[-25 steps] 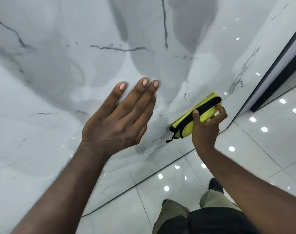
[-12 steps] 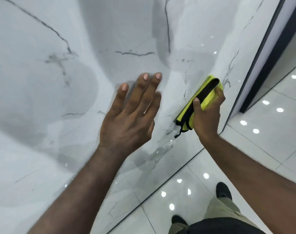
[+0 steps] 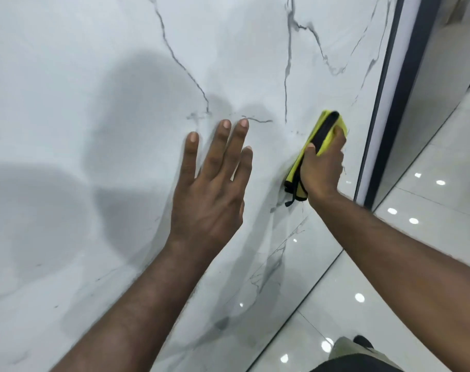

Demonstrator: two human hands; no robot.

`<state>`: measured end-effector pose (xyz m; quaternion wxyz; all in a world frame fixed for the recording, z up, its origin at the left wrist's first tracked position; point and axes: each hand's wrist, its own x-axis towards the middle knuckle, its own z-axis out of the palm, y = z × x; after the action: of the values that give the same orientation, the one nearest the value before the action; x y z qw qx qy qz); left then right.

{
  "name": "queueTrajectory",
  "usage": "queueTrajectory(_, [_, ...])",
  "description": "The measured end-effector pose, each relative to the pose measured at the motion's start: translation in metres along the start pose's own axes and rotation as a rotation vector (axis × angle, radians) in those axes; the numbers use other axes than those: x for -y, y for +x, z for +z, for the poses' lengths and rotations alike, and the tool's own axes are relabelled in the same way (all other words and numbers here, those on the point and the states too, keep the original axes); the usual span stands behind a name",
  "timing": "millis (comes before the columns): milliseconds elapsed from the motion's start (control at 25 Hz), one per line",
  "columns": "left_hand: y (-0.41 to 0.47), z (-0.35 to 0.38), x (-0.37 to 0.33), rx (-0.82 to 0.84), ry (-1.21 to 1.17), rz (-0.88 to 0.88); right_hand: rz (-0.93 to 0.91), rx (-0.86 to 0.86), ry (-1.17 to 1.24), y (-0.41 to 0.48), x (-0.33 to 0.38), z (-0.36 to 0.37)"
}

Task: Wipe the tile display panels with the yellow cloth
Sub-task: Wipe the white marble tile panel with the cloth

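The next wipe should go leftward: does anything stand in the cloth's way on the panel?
Yes: the open left hand is at the tile panel, left of the yellow cloth, which the right hand grips. Nothing else visible there.

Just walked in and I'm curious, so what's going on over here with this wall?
A person is wiping the marble-look tile panel. Their right hand grips the folded yellow cloth and holds it against the panel near its right edge. The left hand is open, fingers spread, at the panel beside it; contact is unclear.
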<state>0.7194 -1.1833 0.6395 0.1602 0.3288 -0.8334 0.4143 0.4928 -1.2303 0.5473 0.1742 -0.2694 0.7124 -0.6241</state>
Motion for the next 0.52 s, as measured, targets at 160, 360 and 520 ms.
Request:
queueTrajectory(160, [0.000,0.000,0.011,-0.012,-0.007,0.033,-0.528,-0.022,-0.111,-0.017,0.012,0.001])
queueTrajectory(360, [0.013,0.010,0.000,-0.045,-0.015,0.035,-0.337,-0.026,-0.048,0.006,0.021,-0.005])
queueTrajectory(520, [0.046,0.023,-0.019,-0.040,-0.013,0.040,-0.219,-0.034,0.021,0.043,0.005,-0.010])
